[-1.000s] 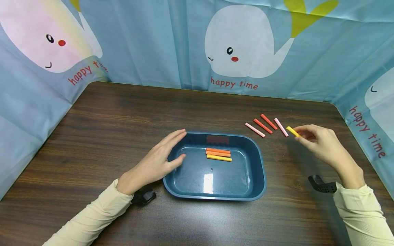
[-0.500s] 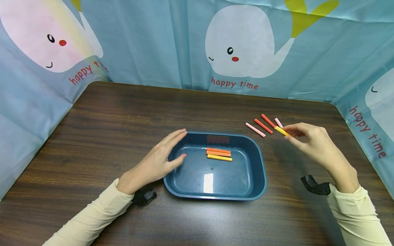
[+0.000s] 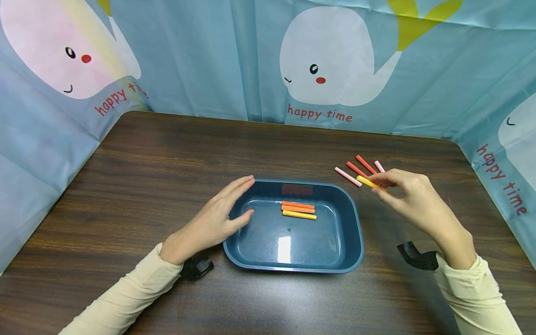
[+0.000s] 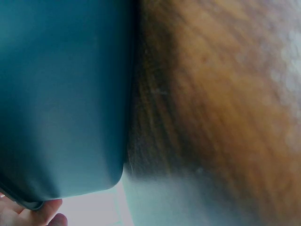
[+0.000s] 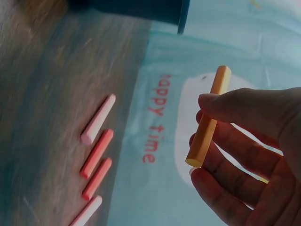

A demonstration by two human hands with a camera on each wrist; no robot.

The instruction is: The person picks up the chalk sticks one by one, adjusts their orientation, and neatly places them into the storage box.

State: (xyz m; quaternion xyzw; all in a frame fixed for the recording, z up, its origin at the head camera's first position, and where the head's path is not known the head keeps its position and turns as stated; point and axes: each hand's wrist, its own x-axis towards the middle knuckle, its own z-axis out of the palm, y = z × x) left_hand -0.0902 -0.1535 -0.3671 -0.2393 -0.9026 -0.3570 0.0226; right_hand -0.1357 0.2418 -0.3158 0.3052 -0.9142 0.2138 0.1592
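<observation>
In the head view, my right hand (image 3: 406,193) pinches a yellow chalk stick (image 3: 368,182) between thumb and fingertips, above the table to the right of a blue plastic bin (image 3: 357,228). The right wrist view shows this yellow stick raised and tilted, the thumb across its middle. Just beyond lie two red chalk sticks (image 3: 365,164) and two pink chalk sticks (image 3: 347,177); the hand hides part of one pink stick. My left hand (image 3: 211,221) rests at the bin's left rim, fingers fairly straight, thumb over the inside. Two orange sticks (image 3: 298,207) and a yellow stick (image 3: 299,215) lie in the bin.
The bin stands on a dark wood-grain table (image 3: 167,153). A light blue curtain (image 3: 209,60) with whale prints hangs along the back and sides. Black wrist devices (image 3: 418,257) sit below both wrists.
My right hand has moved left toward the bin with the yellow chalk stick, passing in front of the right-hand pink stick. The left hand and bin have stayed in place.
</observation>
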